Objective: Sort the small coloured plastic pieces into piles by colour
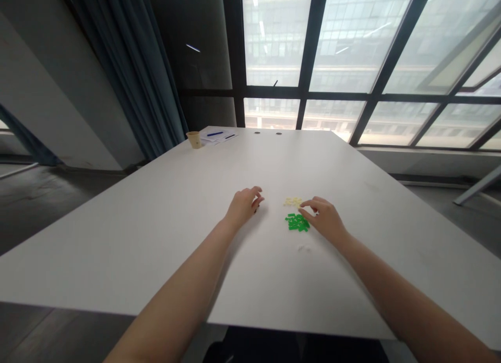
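My right hand (322, 217) reaches in from the right, thumb and forefinger closed together at the edge of a small group of pale yellow pieces (291, 201). One of these tiny pieces seems to sit between the fingertips, though it is very small to see. Just below lies a heap of green pieces (297, 222), flat and short, close beside the right thumb. Two or so whitish bits (303, 247) are nearer to me. Left of the pieces, my left hand (243, 205) hovers over or rests on the table, fingers loosely bent and apart. A small dark spot shows under its fingers.
The white table (156, 222) stretches away toward large windows. At its far left stand a yellowish cup (194, 140) and papers (211, 137) with a blue pen (215, 134) and a dark pen (230, 136). Two round dark fittings (257, 132) mark the far edge.
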`<state>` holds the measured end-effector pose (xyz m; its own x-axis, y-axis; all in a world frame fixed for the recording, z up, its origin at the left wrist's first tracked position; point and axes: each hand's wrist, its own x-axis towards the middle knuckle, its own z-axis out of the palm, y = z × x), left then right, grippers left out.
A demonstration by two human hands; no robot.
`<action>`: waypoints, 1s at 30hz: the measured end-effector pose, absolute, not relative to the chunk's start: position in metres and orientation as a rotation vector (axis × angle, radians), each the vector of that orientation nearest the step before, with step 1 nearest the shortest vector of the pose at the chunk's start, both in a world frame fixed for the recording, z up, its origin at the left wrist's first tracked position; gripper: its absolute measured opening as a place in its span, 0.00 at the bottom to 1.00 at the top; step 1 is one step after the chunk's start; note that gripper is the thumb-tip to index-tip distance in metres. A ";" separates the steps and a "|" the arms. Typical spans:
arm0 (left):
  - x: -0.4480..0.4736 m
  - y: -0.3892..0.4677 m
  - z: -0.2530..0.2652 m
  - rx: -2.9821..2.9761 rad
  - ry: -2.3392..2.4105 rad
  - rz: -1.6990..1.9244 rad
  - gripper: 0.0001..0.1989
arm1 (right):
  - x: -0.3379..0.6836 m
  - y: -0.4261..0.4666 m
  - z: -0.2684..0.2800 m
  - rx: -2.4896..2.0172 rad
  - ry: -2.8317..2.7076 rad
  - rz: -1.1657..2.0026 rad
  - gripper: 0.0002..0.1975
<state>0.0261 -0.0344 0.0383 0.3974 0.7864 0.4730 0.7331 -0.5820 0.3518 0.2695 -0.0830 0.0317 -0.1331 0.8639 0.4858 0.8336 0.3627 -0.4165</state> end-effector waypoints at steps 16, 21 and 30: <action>0.013 -0.022 0.019 2.428 1.468 0.954 0.12 | 0.237 0.000 0.026 -1.937 -2.243 0.160 0.10; 0.012 -0.020 0.018 2.409 1.519 0.956 0.12 | 0.239 -0.004 0.029 -1.915 -2.204 0.068 0.11; 0.013 -0.015 0.006 2.447 1.532 0.733 0.12 | 0.251 -0.042 0.035 -1.730 -2.129 0.017 0.12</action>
